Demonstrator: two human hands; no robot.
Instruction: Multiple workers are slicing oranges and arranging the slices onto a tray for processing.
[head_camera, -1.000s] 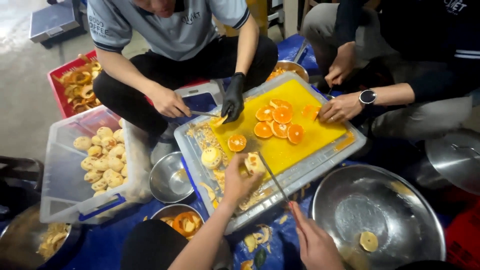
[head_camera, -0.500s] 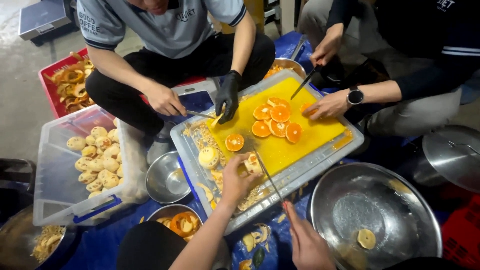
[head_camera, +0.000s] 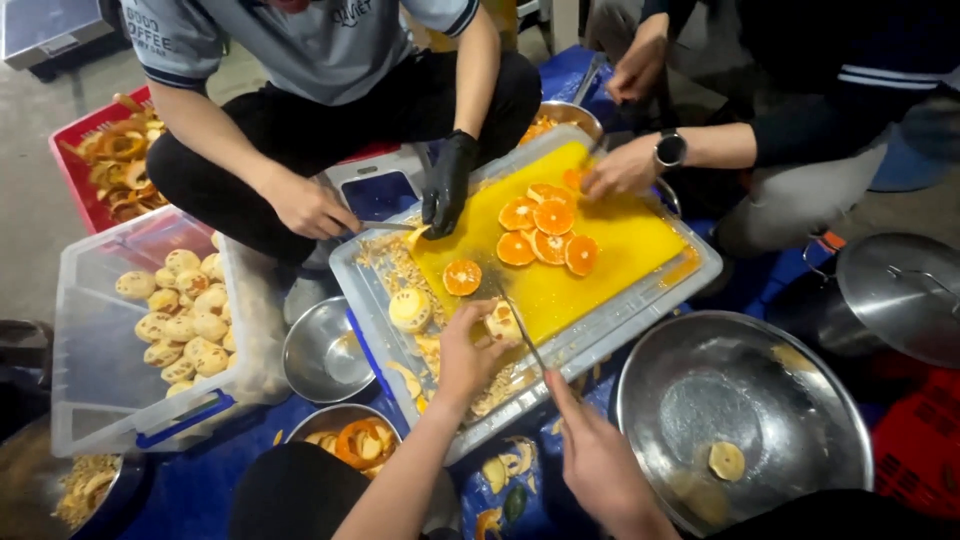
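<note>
My left hand (head_camera: 468, 352) grips a peeled, pale orange (head_camera: 501, 321) at the near edge of the yellow cutting board (head_camera: 620, 250). A thin knife (head_camera: 520, 325) is in my right hand (head_camera: 598, 455), its blade reaching up against the fruit. Orange halves (head_camera: 545, 228) lie cut side up on the board, and one more half (head_camera: 462, 277) sits nearer me. Another peeled orange (head_camera: 410, 309) rests in the clear tray (head_camera: 380, 320) that carries the board. Peel scraps litter the tray's near side.
A person opposite, one hand in a black glove (head_camera: 447, 183), cuts at the board's far corner; another person's hand (head_camera: 620, 170) touches the halves. Left stands a clear bin of peeled oranges (head_camera: 180, 320) and a red crate of peels (head_camera: 115, 150). Steel bowls (head_camera: 745, 420) sit nearby.
The view has shifted slightly. The person at the right has moved a hand across the board to the halves. My hands stay on the fruit and knife.
</note>
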